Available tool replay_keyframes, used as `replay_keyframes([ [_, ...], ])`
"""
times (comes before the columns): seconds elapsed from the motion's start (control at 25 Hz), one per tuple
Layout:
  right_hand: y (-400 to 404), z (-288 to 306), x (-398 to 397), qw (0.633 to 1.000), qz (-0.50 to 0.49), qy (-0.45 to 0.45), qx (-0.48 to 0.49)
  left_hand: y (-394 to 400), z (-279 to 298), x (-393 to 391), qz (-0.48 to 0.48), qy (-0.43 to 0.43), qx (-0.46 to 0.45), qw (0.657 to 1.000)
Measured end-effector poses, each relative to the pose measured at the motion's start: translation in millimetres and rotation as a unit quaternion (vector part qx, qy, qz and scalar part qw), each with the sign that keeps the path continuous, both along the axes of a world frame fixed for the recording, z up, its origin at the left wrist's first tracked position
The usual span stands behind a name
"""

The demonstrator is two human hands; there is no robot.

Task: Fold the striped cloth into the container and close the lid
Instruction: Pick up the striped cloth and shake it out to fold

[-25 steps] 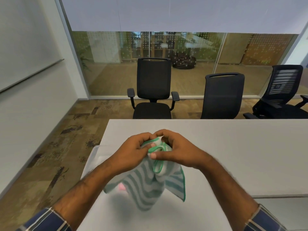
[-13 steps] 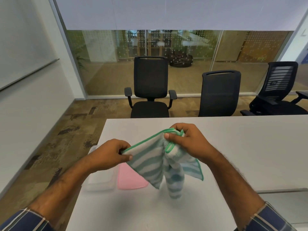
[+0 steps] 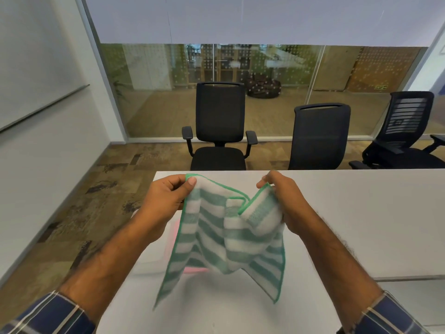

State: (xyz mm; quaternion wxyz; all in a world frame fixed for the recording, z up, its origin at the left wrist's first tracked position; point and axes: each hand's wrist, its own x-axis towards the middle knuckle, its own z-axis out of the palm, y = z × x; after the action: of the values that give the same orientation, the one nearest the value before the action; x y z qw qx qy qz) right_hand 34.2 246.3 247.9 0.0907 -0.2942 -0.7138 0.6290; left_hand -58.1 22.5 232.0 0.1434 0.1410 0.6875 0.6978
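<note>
A green-and-white striped cloth (image 3: 216,239) with a green hem hangs in the air above the white table (image 3: 349,213). My left hand (image 3: 168,196) pinches its upper left corner. My right hand (image 3: 281,201) grips the bunched upper right part, where one edge is folded over. The cloth's lower corners dangle free. Behind the cloth, a pink lid (image 3: 196,270) and part of a clear container (image 3: 154,259) show only as slivers on the table's left side; most of both is hidden.
Three black office chairs (image 3: 219,126) stand beyond the table's far edge, before a glass wall. The table's left edge (image 3: 144,213) runs just beside my left hand, with patterned floor below. A second table surface lies at lower right.
My hands have moved apart and lifted, spreading the cloth wider between them. My left hand now holds the top left corner higher. The cloth hides more of the pink lid and container.
</note>
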Motion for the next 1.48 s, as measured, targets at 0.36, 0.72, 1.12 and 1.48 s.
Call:
replay_keyframes([
  [0.36, 0, 1, 4, 0.993, -0.035, 0.106, 0.035, 2, -2, 0, 0.067, -0.003, -0.014, 0.998],
  [0.72, -20, 12, 6, 0.973, 0.163, 0.131, 0.099, 13, 1, 9, -0.004, 0.007, -0.012, 1.0],
  [1.12, -24, 18, 6, 0.956, 0.232, 0.139, 0.118, 21, 5, 19, -0.011, 0.024, -0.01, 1.0],
  [1.48, -35, 8, 2, 0.956, 0.237, 0.129, 0.112, 20, 12, 25, -0.039, 0.026, -0.014, 0.999],
])
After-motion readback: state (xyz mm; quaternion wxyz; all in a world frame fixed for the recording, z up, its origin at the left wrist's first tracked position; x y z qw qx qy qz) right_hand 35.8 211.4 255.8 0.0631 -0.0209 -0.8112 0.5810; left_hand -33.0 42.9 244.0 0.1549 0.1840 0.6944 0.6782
